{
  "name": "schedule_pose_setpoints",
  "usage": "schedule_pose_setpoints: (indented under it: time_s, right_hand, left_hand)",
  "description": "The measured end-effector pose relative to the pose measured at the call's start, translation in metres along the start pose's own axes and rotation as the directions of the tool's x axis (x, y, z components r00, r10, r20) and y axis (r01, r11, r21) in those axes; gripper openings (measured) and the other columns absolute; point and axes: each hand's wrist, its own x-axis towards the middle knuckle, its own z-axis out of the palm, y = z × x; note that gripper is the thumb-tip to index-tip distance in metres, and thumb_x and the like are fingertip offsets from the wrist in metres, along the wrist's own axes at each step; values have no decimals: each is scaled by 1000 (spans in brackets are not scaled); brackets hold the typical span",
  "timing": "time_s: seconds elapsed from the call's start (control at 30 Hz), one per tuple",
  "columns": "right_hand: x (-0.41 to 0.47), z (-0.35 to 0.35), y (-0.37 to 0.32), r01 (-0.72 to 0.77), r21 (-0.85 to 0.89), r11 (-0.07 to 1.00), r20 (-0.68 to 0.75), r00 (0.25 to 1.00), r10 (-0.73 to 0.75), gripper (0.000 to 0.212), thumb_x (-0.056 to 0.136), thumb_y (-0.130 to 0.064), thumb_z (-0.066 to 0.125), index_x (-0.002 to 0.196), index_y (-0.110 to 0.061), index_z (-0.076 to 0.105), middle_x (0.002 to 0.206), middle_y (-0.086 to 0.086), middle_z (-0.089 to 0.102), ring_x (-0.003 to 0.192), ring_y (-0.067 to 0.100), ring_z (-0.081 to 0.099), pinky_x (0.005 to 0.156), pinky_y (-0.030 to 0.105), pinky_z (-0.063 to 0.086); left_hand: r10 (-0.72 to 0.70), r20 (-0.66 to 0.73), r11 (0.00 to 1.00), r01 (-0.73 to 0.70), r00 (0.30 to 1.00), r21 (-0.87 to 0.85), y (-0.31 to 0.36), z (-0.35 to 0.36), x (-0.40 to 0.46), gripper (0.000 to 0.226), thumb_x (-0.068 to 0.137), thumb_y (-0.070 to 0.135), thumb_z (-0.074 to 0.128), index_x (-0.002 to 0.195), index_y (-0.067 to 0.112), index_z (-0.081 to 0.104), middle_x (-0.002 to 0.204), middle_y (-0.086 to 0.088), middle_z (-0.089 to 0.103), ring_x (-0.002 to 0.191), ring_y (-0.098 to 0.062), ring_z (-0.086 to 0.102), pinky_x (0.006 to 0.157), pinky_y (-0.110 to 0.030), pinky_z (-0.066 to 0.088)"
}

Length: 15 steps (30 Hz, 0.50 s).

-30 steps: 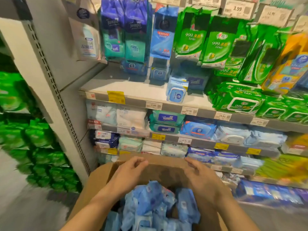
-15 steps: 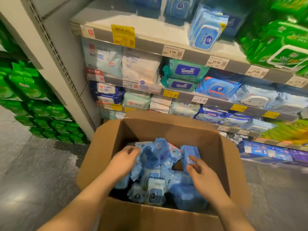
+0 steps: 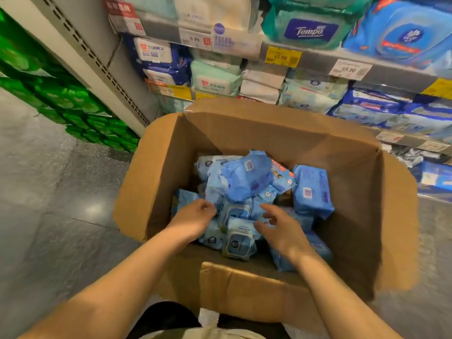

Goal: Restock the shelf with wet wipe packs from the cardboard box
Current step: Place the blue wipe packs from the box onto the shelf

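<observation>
Neither hand point(image 3: 193, 220) point(image 3: 281, 227) has a grip; cardboard box point(image 3: 354, 216) walls stand clear.

**Hands shift inside the box**

The view has tipped further down, and the top shelves have left the picture. The left hand point(image 3: 193, 220) has slid toward the near side of the box point(image 3: 354, 192). The right hand point(image 3: 281, 228) has drawn back from the blue pack point(image 3: 310, 192), fingers now loosely spread.
</observation>
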Motion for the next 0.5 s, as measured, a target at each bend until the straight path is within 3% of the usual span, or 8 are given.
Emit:
schedule_pose_setpoints:
  time_s: [0.13, 0.2, 0.27, 0.37, 0.5]
  right_hand:
    - [27, 17, 14, 94, -222, 971, 139, 988, -64, 72, 88, -35, 78, 151, -25, 45, 145, -1, 54, 134, 18, 50, 107, 28, 38]
    - [39, 28, 20, 116, -308, 944, 232, 972, -44, 82, 85, -34, 80, 155, -21, 39, 151, 5, 48, 139, 24, 45, 114, 32, 35]
    - [49, 40, 27, 137, -379, 915, 277, 960, -29, 86, 83, -34, 80, 156, -18, 37, 148, 8, 46, 136, 30, 45, 114, 36, 37]
    - [56, 53, 33, 173, -436, 883, 284, 958, -47, 81, 84, -34, 77, 153, -17, 39, 143, 9, 39, 133, 32, 41, 113, 37, 36]
    - [60, 60, 37, 174, -496, 851, 278, 960, -34, 78, 83, -37, 78, 149, -16, 41, 140, 11, 34, 130, 34, 37, 112, 39, 40]
  left_hand:
    - [-17, 74, 993, 8, 997, 120, -3, 30, 17, 34, 108, 33, 43, 139, 26, 56, 133, 0, 62, 98, -15, 59, 74, -28, 47]
    - [-47, 112, 982, 25, 993, 188, -3, 42, 23, 38, 108, 26, 42, 143, 20, 54, 137, -6, 62, 110, -23, 63, 85, -32, 51]
    - [-59, 155, 966, 17, 986, 259, -2, 51, 27, 39, 105, 18, 42, 142, 17, 56, 134, -10, 64, 117, -28, 62, 95, -36, 50]
    - [-62, 216, 958, -3, 974, 286, -4, 62, 31, 38, 102, 11, 42, 133, 18, 61, 127, -5, 65, 106, -21, 62, 85, -32, 49]
    - [-64, 209, 956, 0, 976, 293, -2, 71, 33, 36, 100, 13, 45, 128, 22, 67, 127, -2, 67, 109, -20, 63, 93, -32, 51]
